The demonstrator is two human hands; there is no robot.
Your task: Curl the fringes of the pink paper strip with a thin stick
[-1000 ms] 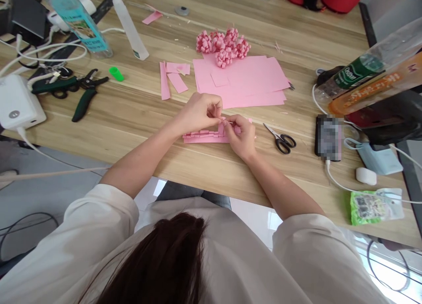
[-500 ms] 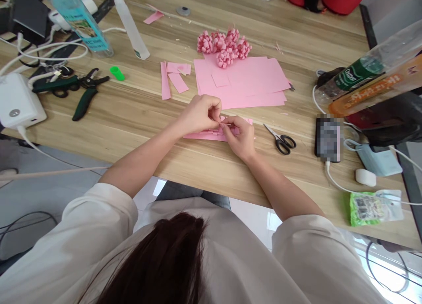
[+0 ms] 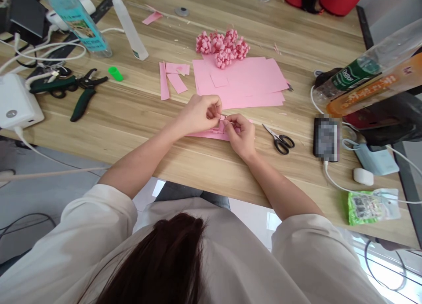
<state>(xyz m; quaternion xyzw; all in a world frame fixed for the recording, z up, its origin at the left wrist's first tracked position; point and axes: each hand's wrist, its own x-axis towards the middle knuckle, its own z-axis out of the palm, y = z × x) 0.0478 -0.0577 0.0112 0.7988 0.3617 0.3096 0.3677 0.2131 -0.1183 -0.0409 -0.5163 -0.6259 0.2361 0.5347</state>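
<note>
My left hand (image 3: 199, 115) and my right hand (image 3: 240, 137) meet above the table's front edge, their fingertips pinching together. Between them is a fringed pink paper strip (image 3: 211, 134), and its raised end is gripped in both hands. A thin pale stick (image 3: 229, 122) seems to lie in the pinch, though it is too small to be sure. Beyond my hands lies a stack of pink paper sheets (image 3: 239, 84). Farther on sits a heap of curled pink paper flowers (image 3: 220, 46). Black-handled scissors (image 3: 281, 142) lie just right of my right hand.
Loose pink paper strips (image 3: 171, 79) lie left of the stack. Green-handled pliers (image 3: 82, 95), a white charger (image 3: 16, 101) and cables occupy the left. On the right are a blurred phone (image 3: 326, 139), plastic bottles (image 3: 358, 77) and a green packet (image 3: 372, 207).
Less of the strip's fringe shows left of my hands, and more of it is gathered up between my fingers. My hands stay almost in place, and the view has shifted slightly.
</note>
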